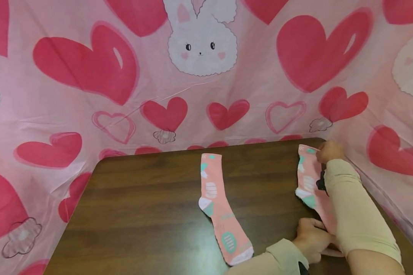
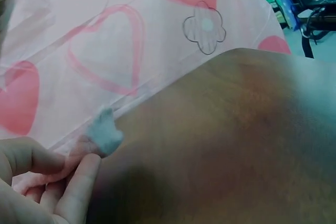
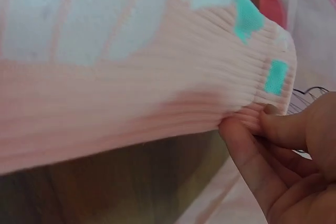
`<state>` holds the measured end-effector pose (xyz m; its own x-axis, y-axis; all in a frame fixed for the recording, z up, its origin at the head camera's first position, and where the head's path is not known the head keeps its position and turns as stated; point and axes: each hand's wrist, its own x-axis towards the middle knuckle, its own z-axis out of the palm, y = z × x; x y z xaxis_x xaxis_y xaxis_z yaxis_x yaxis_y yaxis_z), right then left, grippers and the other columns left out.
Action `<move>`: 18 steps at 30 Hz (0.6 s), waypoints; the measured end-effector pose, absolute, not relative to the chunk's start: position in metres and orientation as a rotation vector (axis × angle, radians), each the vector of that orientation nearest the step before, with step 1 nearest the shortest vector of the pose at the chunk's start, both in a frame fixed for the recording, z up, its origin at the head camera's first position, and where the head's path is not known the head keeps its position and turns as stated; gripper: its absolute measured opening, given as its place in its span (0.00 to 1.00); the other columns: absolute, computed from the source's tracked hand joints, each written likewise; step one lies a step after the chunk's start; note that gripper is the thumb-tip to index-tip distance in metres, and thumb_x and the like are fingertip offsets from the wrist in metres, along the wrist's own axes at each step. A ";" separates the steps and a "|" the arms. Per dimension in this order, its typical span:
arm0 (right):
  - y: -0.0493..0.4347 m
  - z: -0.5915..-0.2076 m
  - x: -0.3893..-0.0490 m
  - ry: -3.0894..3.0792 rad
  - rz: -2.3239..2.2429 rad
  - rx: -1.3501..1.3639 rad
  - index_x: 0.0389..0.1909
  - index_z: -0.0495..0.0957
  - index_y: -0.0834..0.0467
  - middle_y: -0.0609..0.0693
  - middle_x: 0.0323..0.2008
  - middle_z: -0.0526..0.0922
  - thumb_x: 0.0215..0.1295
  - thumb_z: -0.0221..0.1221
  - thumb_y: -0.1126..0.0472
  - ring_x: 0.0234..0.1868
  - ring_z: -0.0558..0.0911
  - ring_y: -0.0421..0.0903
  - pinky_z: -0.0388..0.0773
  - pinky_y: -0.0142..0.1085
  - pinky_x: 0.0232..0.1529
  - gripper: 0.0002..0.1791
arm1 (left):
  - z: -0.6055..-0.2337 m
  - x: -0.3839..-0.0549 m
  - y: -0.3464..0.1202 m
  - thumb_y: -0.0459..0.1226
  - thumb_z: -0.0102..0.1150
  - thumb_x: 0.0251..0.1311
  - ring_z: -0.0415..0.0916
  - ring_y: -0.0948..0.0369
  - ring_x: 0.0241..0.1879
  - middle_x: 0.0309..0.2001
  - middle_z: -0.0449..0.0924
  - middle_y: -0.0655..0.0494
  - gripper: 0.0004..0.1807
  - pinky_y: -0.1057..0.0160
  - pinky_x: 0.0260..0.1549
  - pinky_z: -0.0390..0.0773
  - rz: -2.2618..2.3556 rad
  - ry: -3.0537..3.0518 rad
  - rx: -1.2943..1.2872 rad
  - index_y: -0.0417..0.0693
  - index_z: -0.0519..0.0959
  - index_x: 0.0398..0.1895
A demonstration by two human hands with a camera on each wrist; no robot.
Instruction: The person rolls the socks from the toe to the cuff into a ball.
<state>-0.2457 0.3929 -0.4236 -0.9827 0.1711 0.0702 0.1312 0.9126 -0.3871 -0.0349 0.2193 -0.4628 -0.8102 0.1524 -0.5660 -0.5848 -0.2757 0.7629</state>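
One pink sock point(image 1: 221, 208) with mint and white patches lies flat near the middle of the table. A second pink sock point(image 1: 308, 179) is stretched between both hands at the right. My right hand point(image 1: 330, 151) pinches its cuff between thumb and forefinger, plain in the right wrist view on the ribbed edge point(image 3: 252, 93). Lower down, my left hand point(image 1: 313, 238) pinches the toe part; the whitish toe tip point(image 2: 106, 134) sticks out past the fingers in the left wrist view. The right forearm hides part of this sock's foot in the head view.
The dark wooden table point(image 1: 141, 198) has rounded far corners. A pink curtain point(image 1: 199, 88) with hearts and rabbits hangs round its back and sides. Beyond the table, dark equipment point(image 2: 315, 3) shows in the left wrist view.
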 end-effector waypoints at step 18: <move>0.394 -0.387 -0.243 -2.996 0.691 -0.024 0.30 0.80 0.69 0.50 0.16 0.81 0.63 0.60 0.66 0.23 0.79 0.50 0.71 0.41 0.28 0.07 | -0.464 -0.039 0.166 0.05 0.58 0.37 0.84 0.41 0.28 0.24 0.79 0.37 0.21 0.49 0.28 0.84 2.089 1.425 -0.291 0.34 0.76 0.27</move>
<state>-0.2435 0.3943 -0.3874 -0.9976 0.0303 0.0616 0.0002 0.8990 -0.4380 -0.0387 0.1658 -0.4642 -0.8037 0.3437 -0.4858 -0.5777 -0.2547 0.7755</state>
